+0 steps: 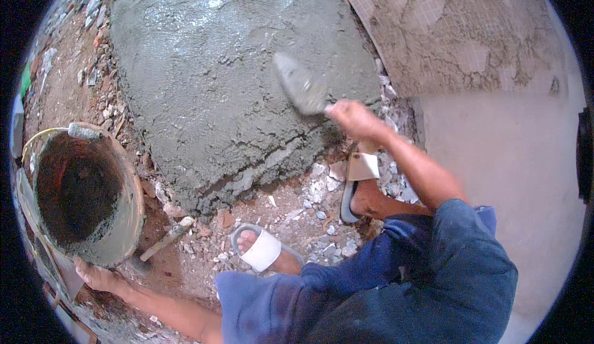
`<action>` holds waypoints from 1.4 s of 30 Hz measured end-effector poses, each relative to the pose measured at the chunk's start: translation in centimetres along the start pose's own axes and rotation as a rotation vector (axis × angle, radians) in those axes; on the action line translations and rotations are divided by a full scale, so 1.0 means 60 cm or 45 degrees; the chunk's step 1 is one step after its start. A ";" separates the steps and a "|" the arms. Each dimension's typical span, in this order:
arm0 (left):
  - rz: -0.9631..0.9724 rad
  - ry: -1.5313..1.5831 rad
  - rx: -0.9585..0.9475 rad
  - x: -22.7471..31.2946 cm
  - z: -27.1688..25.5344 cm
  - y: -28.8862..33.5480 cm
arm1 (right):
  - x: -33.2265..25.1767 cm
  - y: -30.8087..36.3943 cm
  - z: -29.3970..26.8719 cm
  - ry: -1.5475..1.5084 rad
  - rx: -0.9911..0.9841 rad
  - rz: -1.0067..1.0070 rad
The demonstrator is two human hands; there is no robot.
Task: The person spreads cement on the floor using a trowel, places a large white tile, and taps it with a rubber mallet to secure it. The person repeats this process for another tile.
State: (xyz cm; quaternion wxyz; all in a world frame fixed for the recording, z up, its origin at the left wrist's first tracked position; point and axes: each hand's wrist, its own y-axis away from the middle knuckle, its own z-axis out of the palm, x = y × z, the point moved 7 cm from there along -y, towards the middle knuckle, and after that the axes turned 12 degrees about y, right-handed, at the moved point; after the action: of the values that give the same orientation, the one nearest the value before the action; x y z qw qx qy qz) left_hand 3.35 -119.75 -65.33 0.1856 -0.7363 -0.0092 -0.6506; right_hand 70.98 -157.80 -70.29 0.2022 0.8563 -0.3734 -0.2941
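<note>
My right hand (356, 121) is closed round the handle of a trowel (301, 85). The trowel's pointed grey blade, slightly blurred, is over the wet cement (204, 65), near its rough front edge; whether it touches cannot be told. At the left, my left hand (94, 276) grips the near rim of a mortar bucket (131, 177). This bucket tilts so that its mouth shows, and grey cement coats its inside. Its far rim carries a grey lump beside the thin handle.
A short-handled tool (166, 239) lies by the bucket, its head partly hidden. Broken stones (322, 220) surround my sandalled feet (263, 248). Cement-smeared tiles (458, 28) lie far right, beside a smooth pale floor (495, 177). Rubble (93, 65) lines the left side.
</note>
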 end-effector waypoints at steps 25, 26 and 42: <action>0.115 -0.306 -0.009 -0.032 -0.010 -0.003 | 0.048 0.099 0.032 0.551 0.416 0.024; 0.001 -0.321 -0.057 -0.034 -0.007 -0.005 | 0.012 0.102 0.041 0.534 0.393 -0.005; -0.416 0.315 0.371 -0.064 -0.080 -0.037 | -0.289 0.121 -0.011 1.035 0.104 -0.455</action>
State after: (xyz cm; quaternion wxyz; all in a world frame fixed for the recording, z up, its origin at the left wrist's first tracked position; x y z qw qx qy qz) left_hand -2.41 -118.17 -68.00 0.1818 -0.6053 -0.1992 -0.7489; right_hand 58.12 -149.20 -59.61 0.2446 0.9607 -0.1209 0.0512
